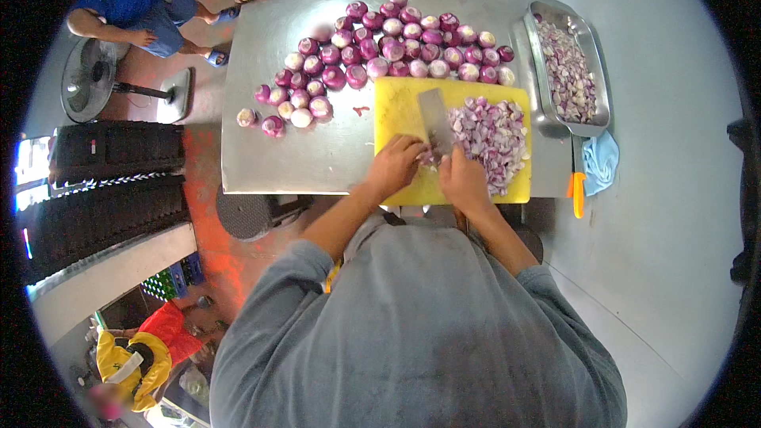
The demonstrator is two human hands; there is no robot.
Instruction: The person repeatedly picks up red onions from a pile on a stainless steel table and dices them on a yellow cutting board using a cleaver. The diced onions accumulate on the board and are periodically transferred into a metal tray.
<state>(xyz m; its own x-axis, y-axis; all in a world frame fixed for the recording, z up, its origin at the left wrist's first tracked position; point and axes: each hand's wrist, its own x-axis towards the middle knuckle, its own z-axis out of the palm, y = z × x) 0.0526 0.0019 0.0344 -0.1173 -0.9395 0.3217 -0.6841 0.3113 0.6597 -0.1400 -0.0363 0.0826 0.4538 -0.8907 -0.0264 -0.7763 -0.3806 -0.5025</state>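
Note:
My right hand (462, 179) grips a cleaver (434, 112), its broad blade pointing away from me over the yellow cutting board (395, 108). Bent fingers of my left hand (397, 165) press a small piece of red onion (425, 158) against the board, just left of the blade. How much onion lies under those fingers is hidden. To the right of the blade spreads a heap of chopped red onion (492, 139). Beyond the board, many peeled whole red onions (368, 47) cover the far part of the steel table (285, 160).
A steel pan (601, 80) of chopped onion stands at the table's right end. Near it are an orange-handled knife (578, 193) and a blue cloth (600, 160) beside the wall. People (134, 3) stand past the far left corner, near a pedestal fan (89, 79).

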